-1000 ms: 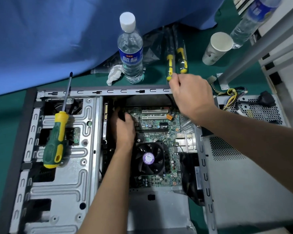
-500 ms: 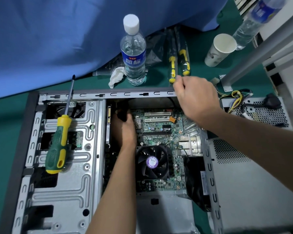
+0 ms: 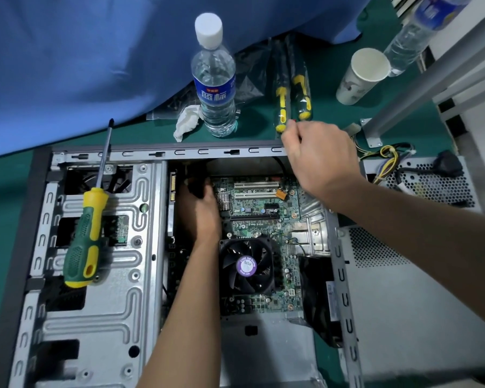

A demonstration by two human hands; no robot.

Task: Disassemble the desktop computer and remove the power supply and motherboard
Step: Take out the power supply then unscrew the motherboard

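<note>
The desktop case [image 3: 157, 156] lies open on the green table. Inside it sits the green motherboard [image 3: 263, 208] with a black cooler fan [image 3: 247, 266]. My left hand [image 3: 199, 211] reaches into the case at the board's upper left corner, its fingers closed around a black connector [image 3: 195, 184]. My right hand [image 3: 319, 161] hovers over the case's top rim, thumb and finger pinched on something small with a speck of red. A perforated metal box with yellow and black wires, the power supply [image 3: 431, 186], lies outside the case at the right.
A green-and-yellow screwdriver [image 3: 86, 236] rests on the metal drive cage [image 3: 115, 303]. Behind the case stand a water bottle [image 3: 214, 88], a crumpled tissue [image 3: 186, 120], two bagged screwdrivers [image 3: 291, 99] and a paper cup [image 3: 359, 77]. A blue cloth [image 3: 81, 60] covers the back left.
Both hands stay almost where they were. Only the view has shifted slightly.
</note>
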